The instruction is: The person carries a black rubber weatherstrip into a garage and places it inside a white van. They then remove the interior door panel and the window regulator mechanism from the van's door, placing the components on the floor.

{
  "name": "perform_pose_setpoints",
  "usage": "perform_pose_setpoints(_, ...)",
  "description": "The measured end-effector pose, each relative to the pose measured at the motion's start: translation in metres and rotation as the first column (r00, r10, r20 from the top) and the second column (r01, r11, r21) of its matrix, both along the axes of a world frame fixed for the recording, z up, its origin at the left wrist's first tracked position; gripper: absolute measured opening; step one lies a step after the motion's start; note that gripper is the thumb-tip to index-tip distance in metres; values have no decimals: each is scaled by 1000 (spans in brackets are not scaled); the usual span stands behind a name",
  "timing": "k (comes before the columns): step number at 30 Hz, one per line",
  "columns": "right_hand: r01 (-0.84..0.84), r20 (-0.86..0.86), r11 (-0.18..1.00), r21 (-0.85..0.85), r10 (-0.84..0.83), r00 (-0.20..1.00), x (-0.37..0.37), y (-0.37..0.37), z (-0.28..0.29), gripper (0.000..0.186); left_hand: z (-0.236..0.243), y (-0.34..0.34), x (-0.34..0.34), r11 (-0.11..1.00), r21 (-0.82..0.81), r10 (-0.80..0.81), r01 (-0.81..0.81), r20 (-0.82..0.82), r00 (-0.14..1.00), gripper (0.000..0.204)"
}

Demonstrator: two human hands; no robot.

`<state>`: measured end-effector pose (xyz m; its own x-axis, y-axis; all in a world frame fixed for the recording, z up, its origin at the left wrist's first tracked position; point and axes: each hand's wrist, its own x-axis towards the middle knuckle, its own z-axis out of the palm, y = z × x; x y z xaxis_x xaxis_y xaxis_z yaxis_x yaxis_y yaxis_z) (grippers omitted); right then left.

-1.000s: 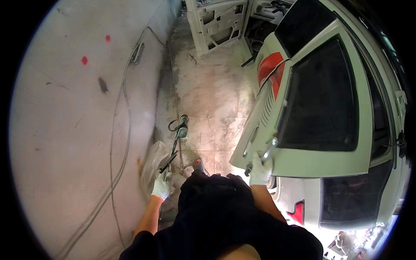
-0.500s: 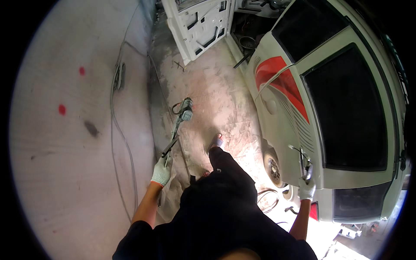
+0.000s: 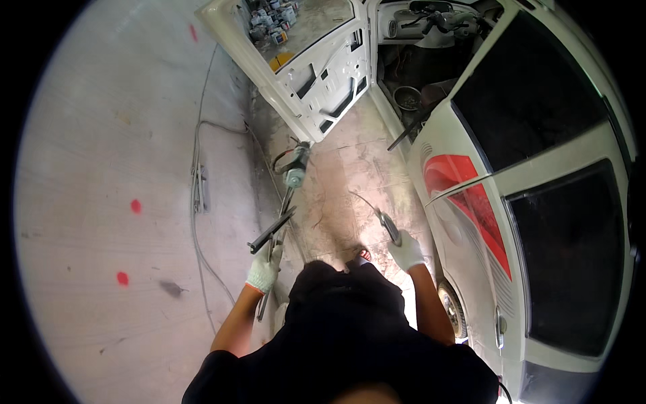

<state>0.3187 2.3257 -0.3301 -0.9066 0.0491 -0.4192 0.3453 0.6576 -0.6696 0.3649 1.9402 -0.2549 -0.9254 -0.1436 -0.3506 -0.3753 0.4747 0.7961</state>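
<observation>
My left hand [image 3: 264, 269], in a white knit glove, is closed around a car window regulator [image 3: 272, 230], a long metal linkage with a crossbar. At its far end are a grey-green motor [image 3: 294, 176] and a dark looped wire, close to the lower edge of the open white car door [image 3: 323, 94]. On the right, my gloved right hand [image 3: 406, 252] grips a shiny metal piece that looks like a car door handle [image 3: 389, 227], with a thin rod sticking out ahead of it. My right fingertips are partly hidden behind the glove.
A white van [image 3: 464, 249] with a red stripe stands along the right; a round pan [image 3: 407, 98] sits inside its front doorway. A pale wall [image 3: 134, 148] with red spots and a hanging cable [image 3: 195, 195] runs along the left. Cans [image 3: 276, 23] show through the door's window opening.
I have moved forward toward the open door, which now looks closer. My right hand has swung from beside the van to in front of me, still holding the metal piece.
</observation>
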Motion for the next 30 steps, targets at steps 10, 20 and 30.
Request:
perform_pose_setpoints(10,560,563,64,-826,137,815,-252,-90,8,68,8,50,-223,921,77,-369,383,-147,918,34)
perform_pose_setpoints(20,165,356,-558,-814,-254,899,-521,-8,-38,61,-9,90,-467,735,218,-586,642,-273,763,32)
perform_pose_setpoints(30,-312,79,-322,-894,-798,598,-689,164,-84,46,-128,177,-647,543,593,-747,595,18,664,28)
